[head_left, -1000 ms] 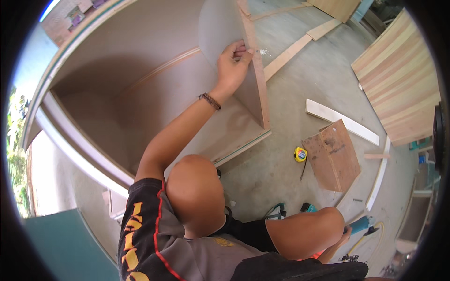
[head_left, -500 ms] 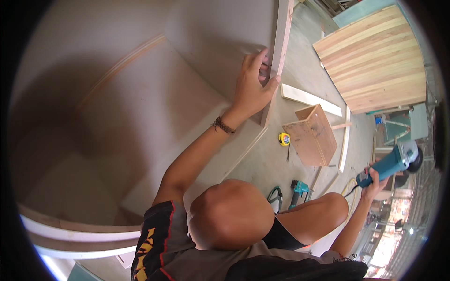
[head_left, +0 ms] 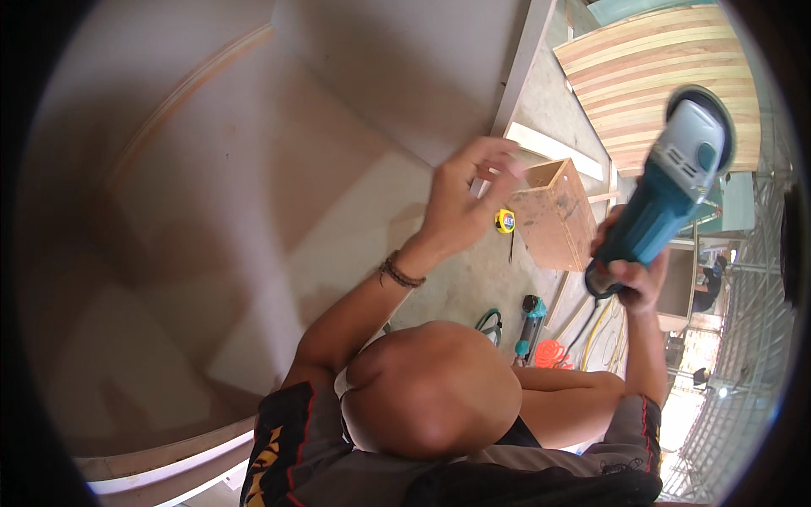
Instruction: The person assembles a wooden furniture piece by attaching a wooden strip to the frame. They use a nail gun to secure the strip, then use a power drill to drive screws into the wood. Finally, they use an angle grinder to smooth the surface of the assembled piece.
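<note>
My right hand [head_left: 638,275] is wrapped round the rear body of a teal and grey angle grinder [head_left: 663,190], held up at the right with its head and dark disc pointing away from me. A cord trails from its back end. My left hand [head_left: 469,194] is held up with loosely bent fingers and nothing visible in it. It is close to the lower end of the wooden edge [head_left: 522,68] of a large pale panel structure [head_left: 346,169]. Whether the fingertips touch that edge, I cannot tell.
On the concrete floor lie a yellow tape measure [head_left: 504,221], a wooden box [head_left: 553,211], a white board [head_left: 557,150], a teal power tool [head_left: 530,325] and a coiled orange hose [head_left: 553,355]. A striped wooden panel [head_left: 650,76] stands far right. Another person [head_left: 711,283] is in the background.
My right hand has brought the grinder up and inward, closer to my left hand. My left hand has come down off the panel's wooden edge toward me.
</note>
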{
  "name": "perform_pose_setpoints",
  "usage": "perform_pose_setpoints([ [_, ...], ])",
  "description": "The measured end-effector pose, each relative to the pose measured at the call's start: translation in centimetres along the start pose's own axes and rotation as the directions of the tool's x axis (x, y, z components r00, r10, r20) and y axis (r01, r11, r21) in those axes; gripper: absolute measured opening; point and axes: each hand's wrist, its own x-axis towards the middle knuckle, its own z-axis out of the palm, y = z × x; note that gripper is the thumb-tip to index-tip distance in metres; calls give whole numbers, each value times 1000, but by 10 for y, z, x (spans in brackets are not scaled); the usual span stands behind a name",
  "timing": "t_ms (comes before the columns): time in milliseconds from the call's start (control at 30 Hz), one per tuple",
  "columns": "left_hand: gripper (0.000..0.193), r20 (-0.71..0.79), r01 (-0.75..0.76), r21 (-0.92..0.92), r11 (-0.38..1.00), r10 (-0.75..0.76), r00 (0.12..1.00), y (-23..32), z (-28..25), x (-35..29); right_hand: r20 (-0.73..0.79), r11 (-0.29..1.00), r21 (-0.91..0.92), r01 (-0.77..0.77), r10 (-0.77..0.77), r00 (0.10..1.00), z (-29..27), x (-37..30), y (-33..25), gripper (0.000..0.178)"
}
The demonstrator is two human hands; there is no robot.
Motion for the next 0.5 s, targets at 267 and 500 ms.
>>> perform_pose_setpoints([
  [267, 72, 57, 191, -325, 926, -182, 982, 13, 13, -51, 337, 965, 131, -227, 171, 926, 92, -20, 77, 79],
  [500, 82, -192, 117, 58, 991, -103, 976, 12, -6, -67, 52, 984, -159, 83, -76, 996, 160, -1, 82, 58],
])
